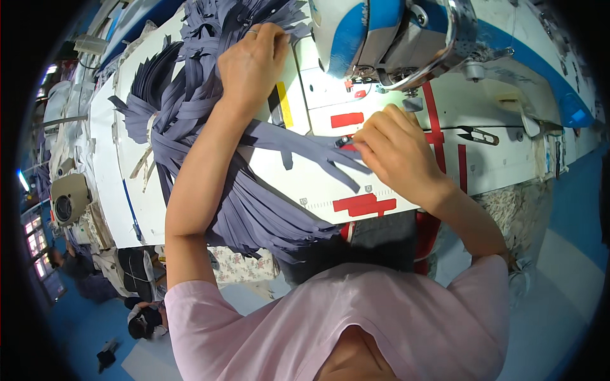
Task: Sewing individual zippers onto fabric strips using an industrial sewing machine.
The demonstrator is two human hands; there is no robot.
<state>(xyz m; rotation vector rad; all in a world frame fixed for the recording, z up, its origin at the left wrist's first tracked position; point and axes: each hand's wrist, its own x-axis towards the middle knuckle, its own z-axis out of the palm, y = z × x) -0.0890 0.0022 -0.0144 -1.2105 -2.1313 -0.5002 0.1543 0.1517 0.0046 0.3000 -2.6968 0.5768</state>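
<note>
At two o'clock, nearly closed right hand (395, 149) pinches metal piece (343, 141); left hand (251, 68) half-curled, hold unclear; I fear tangled strips (251, 213) snagging.

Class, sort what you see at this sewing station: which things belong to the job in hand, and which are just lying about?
In the job, apparently:
grey-blue fabric strips, with the left hand at their bundle
small dark metallic piece in the right hand
sewing machine, beside that hand

Lying about, it seems:
thread snips, untouched
pale scraps, heaped at right
</note>
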